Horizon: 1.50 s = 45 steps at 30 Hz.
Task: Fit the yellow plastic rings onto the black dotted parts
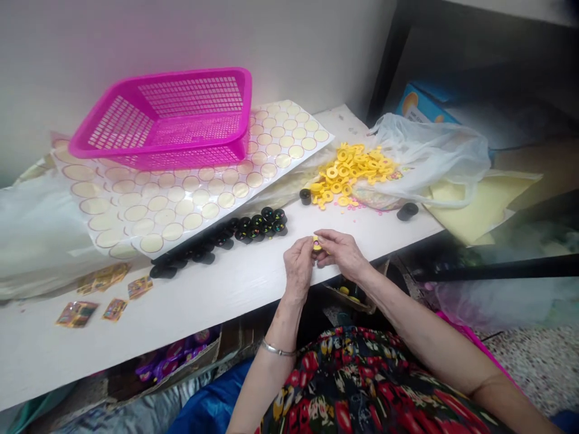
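Observation:
Near the front edge of the white table, my left hand [298,260] and my right hand [340,252] meet around a small round piece [316,245] with a yellow top. Its sides look dark, and fingers cover much of it. Both hands are closed, with the fingertips pressed on the piece. Beyond them lies a heap of yellow ring-shaped pieces [348,172] with small tabs. Left of my hands runs a row of small black cups [260,224], several with coloured bits inside. Single black cups stand by the heap [306,196] and farther right [407,211].
A pink plastic basket [181,158] sits on sheets of round stickers [190,202] at the back left. Small printed packets [76,314] lie front left. A clear plastic bag [434,154] and yellow paper [474,202] are at the right. Below the table, a box holds purple items [176,355].

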Motion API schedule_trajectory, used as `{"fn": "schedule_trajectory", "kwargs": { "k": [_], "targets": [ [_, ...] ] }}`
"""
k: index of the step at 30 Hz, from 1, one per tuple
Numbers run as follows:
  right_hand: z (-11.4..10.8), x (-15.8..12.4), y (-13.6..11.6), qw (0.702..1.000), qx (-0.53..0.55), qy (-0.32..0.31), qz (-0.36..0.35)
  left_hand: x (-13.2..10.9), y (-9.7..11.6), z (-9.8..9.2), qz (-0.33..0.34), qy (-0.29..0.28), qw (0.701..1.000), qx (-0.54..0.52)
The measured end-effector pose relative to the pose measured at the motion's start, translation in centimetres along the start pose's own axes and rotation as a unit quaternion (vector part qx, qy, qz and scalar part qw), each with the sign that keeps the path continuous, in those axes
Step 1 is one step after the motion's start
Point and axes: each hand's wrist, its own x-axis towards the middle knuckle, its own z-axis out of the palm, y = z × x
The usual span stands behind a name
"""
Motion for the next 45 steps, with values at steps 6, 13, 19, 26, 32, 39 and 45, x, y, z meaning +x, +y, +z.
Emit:
{"fn": "schedule_trajectory", "kwargs": {
  "k": [6,13,19,26,32,39,45],
  "targets": [
    [-0.2,0.1,-0.3,1.000,-0.018,0.009,0.001,0.2,0.9,-0.2,-0.016,-0.027,0.999,-0.024],
    [0.6,0.1,-0.2,0.998,-0.051,0.046,-0.018,0.2,0.8,0.3,-0.004,0.003,1.000,0.007],
    [0.6,-0.1,0.3,0.997,-0.047,0.044,-0.030,-0.2,1.0,0.3,-0.010,0.008,1.000,0.005],
    [0.2,0.6,-0.1,0.998,-0.035,0.056,-0.008,0.3,0.7,0.7,0.007,0.011,0.999,0.039],
    [-0.8,0.2,-0.2,0.989,-0.111,-0.028,-0.091,0.8,0.4,0.8,0.004,-0.017,1.000,0.022],
    [-0.9,-0.3,-0.4,0.963,-0.212,-0.058,-0.157,0.9,-0.3,0.4,0.018,-0.016,0.999,0.024],
    [-0.9,-0.3,-0.9,0.957,-0.231,-0.058,-0.165,0.7,0.1,0.5,0.029,-0.023,0.999,0.028]
  ]
}}
